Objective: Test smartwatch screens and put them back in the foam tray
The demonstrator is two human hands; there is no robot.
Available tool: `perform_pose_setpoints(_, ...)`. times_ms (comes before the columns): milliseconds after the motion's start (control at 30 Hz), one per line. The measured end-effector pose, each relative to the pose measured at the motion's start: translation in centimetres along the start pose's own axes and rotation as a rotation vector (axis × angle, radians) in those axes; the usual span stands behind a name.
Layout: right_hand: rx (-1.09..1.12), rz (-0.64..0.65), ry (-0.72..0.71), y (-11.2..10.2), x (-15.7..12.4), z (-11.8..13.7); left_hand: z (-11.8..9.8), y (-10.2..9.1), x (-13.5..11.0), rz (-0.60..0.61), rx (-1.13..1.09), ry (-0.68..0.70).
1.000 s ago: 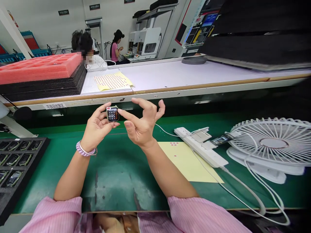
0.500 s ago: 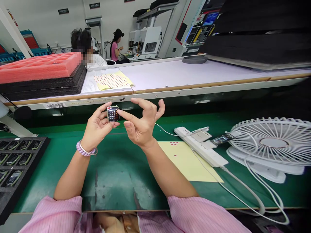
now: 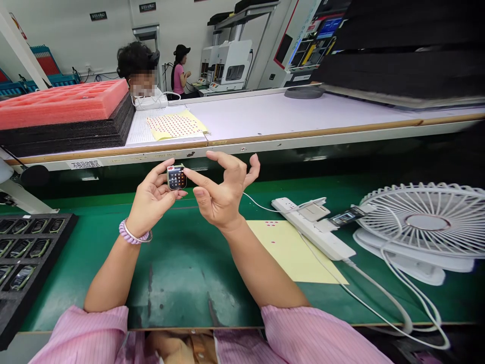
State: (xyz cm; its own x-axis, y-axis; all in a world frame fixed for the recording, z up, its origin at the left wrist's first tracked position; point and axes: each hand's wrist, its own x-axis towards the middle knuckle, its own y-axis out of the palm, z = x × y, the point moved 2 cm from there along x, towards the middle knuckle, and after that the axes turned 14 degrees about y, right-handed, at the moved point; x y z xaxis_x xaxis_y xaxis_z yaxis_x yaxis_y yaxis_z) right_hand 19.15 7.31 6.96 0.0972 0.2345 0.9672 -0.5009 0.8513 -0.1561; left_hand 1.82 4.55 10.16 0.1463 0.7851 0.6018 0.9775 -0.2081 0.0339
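Note:
Between the fingers and thumb of my left hand (image 3: 153,189) is a small square smartwatch (image 3: 177,178) without a strap. Its lit screen shows a keypad-like grid of characters, and a red mark sits at its upper left corner. My right hand (image 3: 225,192) is open, its index finger stretched to the upper right edge of the screen. The other fingers are spread apart, holding nothing. At the left, a dark foam tray (image 3: 60,242) carries several similar watch bodies in its slots.
A white power strip (image 3: 314,227) with plugs and cables lies at the right, beside a yellow sheet (image 3: 299,260) with red stickers. A white fan (image 3: 424,222) stands farther right. Foam trays (image 3: 64,106) are stacked on the raised shelf (image 3: 257,121). Two people are beyond.
My right index fingertip has shifted slightly up toward the screen's upper edge. The watch stays in my left hand. The nearer person beyond the shelf has turned their head.

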Motion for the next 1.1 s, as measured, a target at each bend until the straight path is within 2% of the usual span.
perform_pose_setpoints(133,-0.042,0.053,0.017,0.1,0.0,0.1,0.0,0.0,0.0,0.005,0.004,-0.001)
perform_pose_setpoints(333,0.027,-0.014,0.016,-0.8,0.2,0.2,-0.1,-0.1,-0.1,0.002,0.001,0.0)
perform_pose_setpoints(467,-0.031,0.028,0.065,-0.6,0.1,0.0,0.0,-0.1,-0.1,0.001,0.014,-0.005)
perform_pose_setpoints(800,0.022,0.048,0.006,-0.2,0.0,0.2,-0.2,0.1,-0.1,-0.003,0.002,0.012)
perform_pose_setpoints(1000,0.1,-0.032,-0.01,-1.0,0.3,0.2,-0.2,-0.1,-0.2,0.011,0.022,0.009)
perform_pose_setpoints(1100,0.049,-0.014,0.009,-0.8,0.2,0.0,-0.2,-0.1,-0.2,0.007,0.023,0.007)
